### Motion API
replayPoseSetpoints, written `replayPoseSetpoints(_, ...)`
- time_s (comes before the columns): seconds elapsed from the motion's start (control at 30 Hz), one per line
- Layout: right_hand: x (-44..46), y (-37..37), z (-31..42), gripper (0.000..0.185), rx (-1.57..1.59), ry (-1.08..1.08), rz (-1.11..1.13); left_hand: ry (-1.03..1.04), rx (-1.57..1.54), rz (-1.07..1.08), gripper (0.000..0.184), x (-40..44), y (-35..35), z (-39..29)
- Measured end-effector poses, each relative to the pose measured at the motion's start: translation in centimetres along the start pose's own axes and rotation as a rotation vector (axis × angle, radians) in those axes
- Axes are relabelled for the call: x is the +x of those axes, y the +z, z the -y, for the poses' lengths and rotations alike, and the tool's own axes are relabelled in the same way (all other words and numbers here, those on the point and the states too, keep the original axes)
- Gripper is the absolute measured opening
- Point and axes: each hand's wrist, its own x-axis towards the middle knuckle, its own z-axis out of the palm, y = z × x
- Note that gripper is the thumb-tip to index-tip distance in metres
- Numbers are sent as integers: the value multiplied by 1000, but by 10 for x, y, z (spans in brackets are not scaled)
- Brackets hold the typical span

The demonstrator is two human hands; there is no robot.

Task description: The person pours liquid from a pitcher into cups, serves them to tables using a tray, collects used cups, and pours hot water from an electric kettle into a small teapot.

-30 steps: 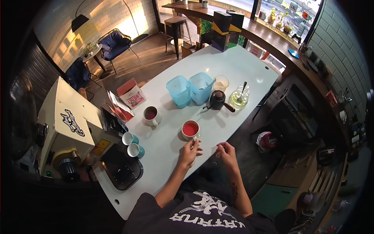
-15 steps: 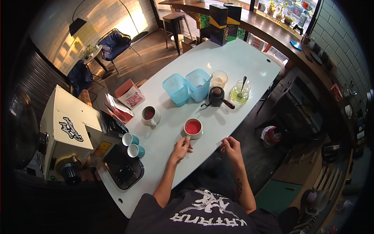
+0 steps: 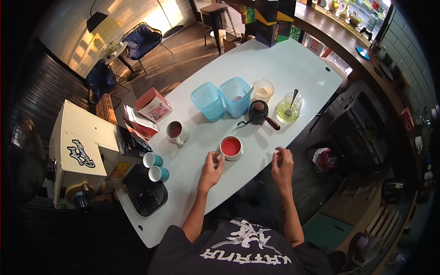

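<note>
A white cup [image 3: 231,147] filled with red liquid stands on the white table near its front edge. My left hand [image 3: 212,170] is at the cup's left side, fingers closed on its handle. My right hand [image 3: 283,166] hovers by the table edge, right of the cup, with loosely bent fingers apart and nothing in them. Left of the cup stands a second mug [image 3: 177,133] with dark red liquid. Behind it are a black long-spouted pot [image 3: 258,111] with a wooden handle and a glass vessel [image 3: 288,108] with yellowish liquid and a spoon.
Two blue plastic containers [image 3: 207,101] and a glass [image 3: 263,90] stand mid-table. At left are a red and white box [image 3: 156,107], two teal cups [image 3: 158,173], a black tray [image 3: 145,195] and a cream-coloured machine [image 3: 82,151]. Dark boxes [image 3: 273,23] stand at the far end.
The view has shifted slightly. The cup has turned, its handle now pointing more to the left, with my left hand following. My right hand has risen and its fingers have loosened.
</note>
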Motion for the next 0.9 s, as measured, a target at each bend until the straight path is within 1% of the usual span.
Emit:
replayPoseSetpoints(0.03,10,-3,3,32,-64,-40,8,-10,2,-7,33,1,1,-2)
replayPoseSetpoints(0.07,21,-4,6,32,-60,-39,21,63,4,-37,47,0,3,-5)
replayPoseSetpoints(0.1,34,-5,9,40,-151,-142,-20,134,5,-68,63,0,5,-8)
replayPoseSetpoints(0.13,48,-4,10,48,-241,-249,-63,124,7,-79,63,1,6,-14)
replayPoseSetpoints(0.17,62,-1,10,48,-236,-254,-47,145,98,-103,76,4,8,-21)
replayPoseSetpoints(0.2,75,1,8,59,-248,-290,21,162,190,-126,89,6,10,-27)
replayPoseSetpoints(0.23,85,3,6,70,-260,-326,92,145,189,-140,89,10,12,-33)
replayPoseSetpoints(0.27,95,6,4,70,-255,-335,113,201,212,-130,92,17,14,-38)
replayPoseSetpoints(0.3,105,11,0,77,-251,-314,222,261,235,-121,95,22,17,-41)
replayPoseSetpoints(0.33,113,16,-5,85,-248,-294,330,248,235,-140,95,27,21,-40)
replayPoseSetpoints(0.37,120,21,-14,91,-314,-297,377,212,197,-132,94,31,26,-36)
replayPoseSetpoints(0.43,129,27,-21,89,-300,-301,440,163,161,-140,93,35,31,-37)
replayPoseSetpoints(0.5,138,32,-28,87,-284,-309,506,162,103,-153,87,35,33,-40)
replayPoseSetpoints(0.57,141,35,-36,82,-214,-363,476,159,110,-183,87,36,36,-41)
replayPoseSetpoints(0.6,141,34,-37,82,-207,-371,502,172,117,-194,86,33,37,-41)
replayPoseSetpoints(0.67,145,32,-35,80,-139,-302,548,181,127,-217,85,29,40,-45)
replayPoseSetpoints(0.73,146,33,-37,80,-103,-346,534,207,136,-229,85,29,40,-45)
replayPoseSetpoints(0.83,148,31,-35,80,-110,-321,565,205,97,-237,85,30,44,-41)
replayPoseSetpoints(0.9,148,32,-35,80,-76,-406,518,137,37,-226,85,30,45,-40)
